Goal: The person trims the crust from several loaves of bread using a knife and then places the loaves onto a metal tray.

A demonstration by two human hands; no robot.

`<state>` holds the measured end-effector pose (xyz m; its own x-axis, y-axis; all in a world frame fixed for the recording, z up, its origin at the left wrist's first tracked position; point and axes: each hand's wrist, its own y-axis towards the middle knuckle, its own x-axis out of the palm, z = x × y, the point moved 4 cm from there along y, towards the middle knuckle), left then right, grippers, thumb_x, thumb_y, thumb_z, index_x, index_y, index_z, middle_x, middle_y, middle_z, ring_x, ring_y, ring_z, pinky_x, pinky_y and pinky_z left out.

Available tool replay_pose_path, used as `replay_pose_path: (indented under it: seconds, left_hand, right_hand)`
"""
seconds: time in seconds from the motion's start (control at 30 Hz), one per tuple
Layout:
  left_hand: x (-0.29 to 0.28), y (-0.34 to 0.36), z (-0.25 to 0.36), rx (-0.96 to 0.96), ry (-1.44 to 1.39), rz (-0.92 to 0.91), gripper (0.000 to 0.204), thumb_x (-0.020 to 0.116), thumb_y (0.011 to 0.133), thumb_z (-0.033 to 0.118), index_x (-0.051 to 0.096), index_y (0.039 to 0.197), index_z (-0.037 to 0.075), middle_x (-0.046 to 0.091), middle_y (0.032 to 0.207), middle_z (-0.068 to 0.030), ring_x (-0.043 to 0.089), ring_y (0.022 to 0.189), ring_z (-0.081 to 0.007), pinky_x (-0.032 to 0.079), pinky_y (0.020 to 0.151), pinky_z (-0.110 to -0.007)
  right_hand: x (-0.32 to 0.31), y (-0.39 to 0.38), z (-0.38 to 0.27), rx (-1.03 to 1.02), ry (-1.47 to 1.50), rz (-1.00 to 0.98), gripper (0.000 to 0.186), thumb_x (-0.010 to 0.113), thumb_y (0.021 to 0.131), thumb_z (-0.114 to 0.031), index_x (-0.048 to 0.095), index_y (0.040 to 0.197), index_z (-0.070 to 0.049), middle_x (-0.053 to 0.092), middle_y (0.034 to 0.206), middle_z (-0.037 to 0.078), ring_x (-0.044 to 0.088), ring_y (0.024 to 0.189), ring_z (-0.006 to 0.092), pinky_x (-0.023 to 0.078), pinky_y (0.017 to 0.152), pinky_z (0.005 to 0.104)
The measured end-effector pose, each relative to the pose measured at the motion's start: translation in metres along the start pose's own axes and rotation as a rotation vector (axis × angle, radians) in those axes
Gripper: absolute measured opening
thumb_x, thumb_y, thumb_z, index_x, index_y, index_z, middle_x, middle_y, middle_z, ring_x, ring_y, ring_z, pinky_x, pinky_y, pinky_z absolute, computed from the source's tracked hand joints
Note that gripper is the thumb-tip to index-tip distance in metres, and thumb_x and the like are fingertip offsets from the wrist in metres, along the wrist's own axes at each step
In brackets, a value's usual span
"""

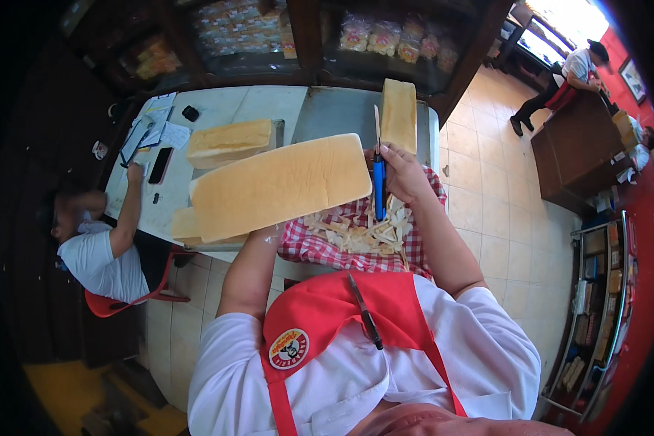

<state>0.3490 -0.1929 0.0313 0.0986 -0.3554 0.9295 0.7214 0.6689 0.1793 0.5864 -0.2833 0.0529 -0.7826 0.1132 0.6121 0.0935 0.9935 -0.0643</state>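
Observation:
A long pale loaf of bread [283, 185], its top face smooth and light brown, is held tilted above the table. My left forearm [247, 276] goes beneath it, and the loaf covers my left hand, which supports it from below. Beside the loaf's right end, my right hand [405, 174] is closed around a knife [379, 182] with a blue handle, its narrow blade pointing away from me. Thin crust trimmings [363, 231] lie under the knife on a red-and-white checked cloth [305, 243].
More loaves rest on the table: one at the back left [229, 140], another at the far right [398, 116], and a third partly under the held loaf [185, 224]. At left, a seated person [112, 254] writes near a phone [161, 166] and papers [174, 136]. Bread racks [596, 312] stand right.

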Motion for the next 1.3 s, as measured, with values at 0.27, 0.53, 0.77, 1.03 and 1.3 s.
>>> replay_pose_path:
  seconds: [0.27, 0.53, 0.77, 1.03, 1.3]
  left_hand:
    - [0.001, -0.017, -0.006, -0.033, -0.045, 0.044, 0.087, 0.033, 0.084, 0.074, 0.029, 0.145, 0.012, 0.032, 0.147, -0.0193, 0.034, 0.133, -0.0394, 0.026, 0.105, -0.065]
    - [0.003, -0.023, -0.007, -0.041, -0.054, 0.056, 0.087, 0.032, 0.085, 0.074, 0.029, 0.145, 0.012, 0.032, 0.147, -0.0193, 0.035, 0.132, -0.0391, 0.027, 0.105, -0.064]
    - [0.004, -0.026, -0.006, -0.036, -0.062, 0.058, 0.086, 0.032, 0.085, 0.074, 0.029, 0.145, 0.012, 0.033, 0.146, -0.0192, 0.035, 0.132, -0.0389, 0.028, 0.105, -0.063]
    - [0.004, -0.026, -0.005, -0.036, -0.074, 0.056, 0.086, 0.031, 0.085, 0.074, 0.030, 0.145, 0.012, 0.033, 0.146, -0.0192, 0.036, 0.131, -0.0386, 0.028, 0.105, -0.062]
    - [0.008, -0.013, 0.000, -0.009, -0.068, 0.025, 0.086, 0.030, 0.085, 0.075, 0.030, 0.144, 0.012, 0.034, 0.146, -0.0191, 0.037, 0.131, -0.0384, 0.029, 0.105, -0.061]
  right_hand:
    - [0.001, -0.005, -0.039, -0.172, -0.989, 0.034, 0.027, 0.071, 0.085, -0.027, 0.068, 0.092, -0.001, 0.066, 0.078, 0.004, 0.059, 0.074, 0.0107, 0.048, 0.070, 0.0261]
    - [0.023, -0.006, -0.058, -0.191, -1.227, 0.002, 0.024, 0.075, 0.081, -0.024, 0.067, 0.087, -0.001, 0.067, 0.077, 0.007, 0.061, 0.072, 0.0138, 0.048, 0.069, 0.0301]
    - [-0.002, -0.005, -0.057, -0.083, -1.216, -0.081, 0.022, 0.075, 0.080, -0.021, 0.068, 0.086, -0.001, 0.067, 0.076, 0.006, 0.060, 0.070, 0.0127, 0.047, 0.067, 0.0281]
    - [0.003, -0.001, -0.060, -0.132, -1.211, -0.128, 0.023, 0.076, 0.079, -0.023, 0.070, 0.087, -0.003, 0.067, 0.076, 0.005, 0.060, 0.071, 0.0124, 0.047, 0.068, 0.0283]
    - [-0.026, -0.022, -0.053, 0.062, -1.128, -0.196, 0.014, 0.076, 0.079, -0.015, 0.071, 0.086, -0.004, 0.069, 0.079, 0.003, 0.061, 0.072, 0.0092, 0.048, 0.070, 0.0262]
